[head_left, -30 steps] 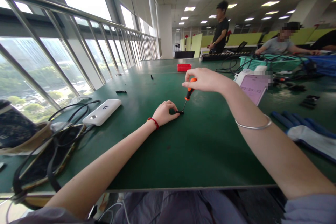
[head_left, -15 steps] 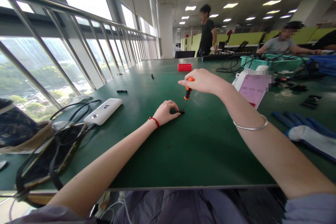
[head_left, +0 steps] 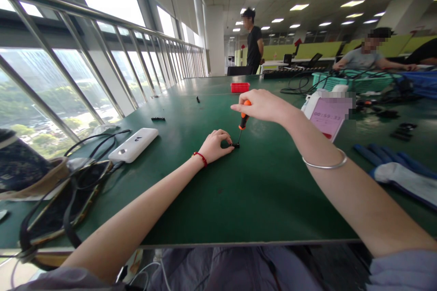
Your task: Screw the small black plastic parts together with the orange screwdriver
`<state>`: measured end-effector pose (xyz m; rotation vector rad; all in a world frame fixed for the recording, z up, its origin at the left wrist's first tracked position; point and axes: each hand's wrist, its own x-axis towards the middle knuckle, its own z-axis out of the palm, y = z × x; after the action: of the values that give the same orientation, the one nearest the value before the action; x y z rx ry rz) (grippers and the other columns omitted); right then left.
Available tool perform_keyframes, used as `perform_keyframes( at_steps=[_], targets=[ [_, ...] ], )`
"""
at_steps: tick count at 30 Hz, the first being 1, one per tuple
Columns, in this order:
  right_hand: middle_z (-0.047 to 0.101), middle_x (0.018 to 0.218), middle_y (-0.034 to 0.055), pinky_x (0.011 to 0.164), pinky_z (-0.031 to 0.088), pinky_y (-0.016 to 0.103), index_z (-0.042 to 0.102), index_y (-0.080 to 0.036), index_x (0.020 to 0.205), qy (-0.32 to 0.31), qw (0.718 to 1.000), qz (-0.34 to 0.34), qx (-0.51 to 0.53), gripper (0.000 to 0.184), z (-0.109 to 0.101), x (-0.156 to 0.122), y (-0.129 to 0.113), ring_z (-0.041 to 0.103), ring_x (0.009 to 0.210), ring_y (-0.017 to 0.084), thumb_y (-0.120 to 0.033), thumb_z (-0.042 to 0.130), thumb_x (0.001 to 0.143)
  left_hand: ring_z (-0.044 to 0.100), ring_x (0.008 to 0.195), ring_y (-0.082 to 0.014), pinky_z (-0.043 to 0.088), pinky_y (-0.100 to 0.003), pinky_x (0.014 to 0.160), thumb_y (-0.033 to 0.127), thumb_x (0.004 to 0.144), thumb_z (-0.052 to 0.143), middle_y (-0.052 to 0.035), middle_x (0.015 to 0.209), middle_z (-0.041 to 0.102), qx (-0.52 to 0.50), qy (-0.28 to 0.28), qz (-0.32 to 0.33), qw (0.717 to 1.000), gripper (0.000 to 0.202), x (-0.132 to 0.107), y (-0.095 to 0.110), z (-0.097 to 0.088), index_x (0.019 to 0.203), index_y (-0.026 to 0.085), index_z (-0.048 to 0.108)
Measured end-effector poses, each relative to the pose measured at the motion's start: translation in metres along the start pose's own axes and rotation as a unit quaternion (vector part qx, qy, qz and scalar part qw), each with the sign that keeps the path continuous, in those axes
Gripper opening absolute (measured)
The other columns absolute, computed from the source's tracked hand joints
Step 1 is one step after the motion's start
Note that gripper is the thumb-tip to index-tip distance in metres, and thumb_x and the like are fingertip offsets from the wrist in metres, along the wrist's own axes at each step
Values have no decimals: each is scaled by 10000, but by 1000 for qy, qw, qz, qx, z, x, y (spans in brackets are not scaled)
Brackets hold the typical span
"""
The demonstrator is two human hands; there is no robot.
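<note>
My left hand (head_left: 215, 146) rests on the green table (head_left: 191, 200) and pinches a small black part (head_left: 235, 145) between thumb and fingertips. Much of that part is hidden by the fingers. Above it, my right hand (head_left: 261, 103) is closed round the handle of an orange and black screwdriver (head_left: 243, 120). The shaft points down, slightly tilted, and its tip meets the right end of the black part. Farther up the table lie a black strip-like piece (head_left: 158, 119) and a smaller black piece (head_left: 198, 99).
A red tray (head_left: 240, 87) sits toward the back. On the left are a white power bank (head_left: 134, 144) with cables and a dark pouch. On the right are a phone (head_left: 326, 116), blue-white gloves (head_left: 403, 177), black parts and a green basket (head_left: 353, 82). Two people are beyond the table.
Both hands, the screwdriver and the black part hold nearly the same positions. In the background, the standing person has shifted to the left.
</note>
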<state>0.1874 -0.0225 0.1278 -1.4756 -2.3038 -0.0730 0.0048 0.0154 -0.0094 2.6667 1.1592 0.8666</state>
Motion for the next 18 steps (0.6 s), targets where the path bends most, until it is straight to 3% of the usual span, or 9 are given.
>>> perform_keyframes(
  at_steps=[3,6,10,13,16,18],
  targets=[
    [604,724,11,823,329,383,540,-200,876,16,1000,-15,-9,188,1,1,1,529,706,167,-365,479,809,535,968,-219,413,-395,910,320,719,641,-43,1017,601,7,0,-6,1000,138,0,0,0,778,195,649],
    [609,745,-7,851,317,390,502,-209,1004,23,999,-36,-15,276,0,1,2,532,712,162,-281,546,742,527,988,-223,409,-401,914,328,724,635,-46,1038,594,11,-2,-9,1000,150,0,1,0,799,200,658],
    [602,732,4,828,325,383,565,-205,853,16,999,-29,-9,173,-2,0,0,530,711,162,-351,530,768,522,997,-223,406,-401,919,331,725,633,-43,1045,591,11,-1,-10,1000,152,-1,2,0,805,204,661],
    [581,664,16,796,339,374,573,-192,708,-7,1000,-13,-5,295,-2,-1,-1,521,678,162,-426,439,828,521,1002,-220,403,-399,926,334,728,630,-38,1048,591,13,-3,-13,1000,150,-1,2,0,804,208,660],
    [595,689,3,809,339,375,564,-203,845,13,1000,-23,-11,190,0,-1,-2,517,674,158,-361,465,811,521,1004,-219,403,-395,928,334,730,627,-38,1051,592,15,-8,-15,1000,151,-1,2,-1,807,208,659],
    [609,730,-5,818,339,373,524,-208,975,24,999,-31,-13,237,0,-1,-1,522,690,160,-306,522,760,521,1004,-221,403,-397,929,336,731,624,-39,1054,592,14,-10,-15,1000,153,0,2,-1,805,206,658]
  ],
)
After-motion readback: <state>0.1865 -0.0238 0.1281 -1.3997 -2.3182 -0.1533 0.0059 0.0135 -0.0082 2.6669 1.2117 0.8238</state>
